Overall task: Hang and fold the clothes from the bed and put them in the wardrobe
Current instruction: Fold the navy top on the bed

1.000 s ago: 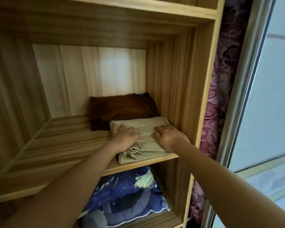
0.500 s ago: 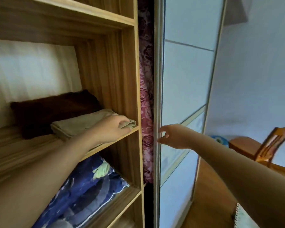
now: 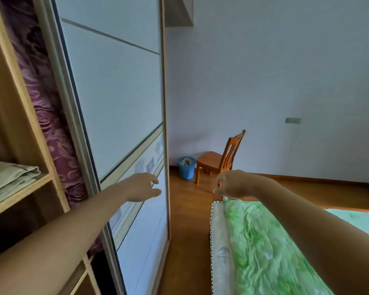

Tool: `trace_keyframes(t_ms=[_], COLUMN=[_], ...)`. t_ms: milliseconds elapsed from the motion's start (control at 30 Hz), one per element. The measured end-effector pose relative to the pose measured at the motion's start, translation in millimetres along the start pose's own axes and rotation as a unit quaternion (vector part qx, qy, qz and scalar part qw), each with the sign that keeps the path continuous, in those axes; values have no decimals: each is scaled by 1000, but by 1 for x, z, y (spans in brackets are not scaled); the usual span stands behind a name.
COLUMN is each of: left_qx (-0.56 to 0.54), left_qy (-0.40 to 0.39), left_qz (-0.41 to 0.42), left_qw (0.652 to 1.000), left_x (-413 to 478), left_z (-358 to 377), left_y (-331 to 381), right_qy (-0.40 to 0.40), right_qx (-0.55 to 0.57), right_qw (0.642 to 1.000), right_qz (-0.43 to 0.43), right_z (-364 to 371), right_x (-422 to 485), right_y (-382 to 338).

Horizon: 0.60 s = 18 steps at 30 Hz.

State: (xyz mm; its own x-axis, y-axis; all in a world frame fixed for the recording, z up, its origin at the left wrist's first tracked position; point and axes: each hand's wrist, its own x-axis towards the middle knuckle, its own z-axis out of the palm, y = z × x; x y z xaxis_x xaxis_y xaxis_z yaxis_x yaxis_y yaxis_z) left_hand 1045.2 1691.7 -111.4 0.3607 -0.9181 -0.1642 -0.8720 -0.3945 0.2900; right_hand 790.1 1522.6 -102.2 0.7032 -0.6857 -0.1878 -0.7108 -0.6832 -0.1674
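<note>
Both your hands are empty: your left hand (image 3: 144,187) hangs loose-fingered before the white sliding wardrobe door (image 3: 115,103), your right hand (image 3: 232,185) relaxed over the green-quilted bed (image 3: 264,241), nearer it. The folded pale-green cloth (image 3: 9,177) lies on the wooden wardrobe shelf (image 3: 19,198), far left.

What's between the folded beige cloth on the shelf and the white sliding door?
In the head view, the wooden upright stands beside the folded beige cloth, then a strip of purple rose-patterned fabric hangs before the sliding door.
</note>
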Motion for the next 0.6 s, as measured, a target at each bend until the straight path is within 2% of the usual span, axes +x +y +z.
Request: trace_keyframes(t_ms=[267, 600], left_qx=[55, 68], left_qy=[-11, -48], left_qz=[46, 50], left_qw=[997, 995], left_x=[145, 344], left_z=[26, 29], left_y=[44, 65], right_qy=[-14, -17], right_qx=[37, 45], right_qw=[996, 994], right_qz=[84, 103], right_z=[1, -16], right_x=[85, 238], right_y=[81, 175])
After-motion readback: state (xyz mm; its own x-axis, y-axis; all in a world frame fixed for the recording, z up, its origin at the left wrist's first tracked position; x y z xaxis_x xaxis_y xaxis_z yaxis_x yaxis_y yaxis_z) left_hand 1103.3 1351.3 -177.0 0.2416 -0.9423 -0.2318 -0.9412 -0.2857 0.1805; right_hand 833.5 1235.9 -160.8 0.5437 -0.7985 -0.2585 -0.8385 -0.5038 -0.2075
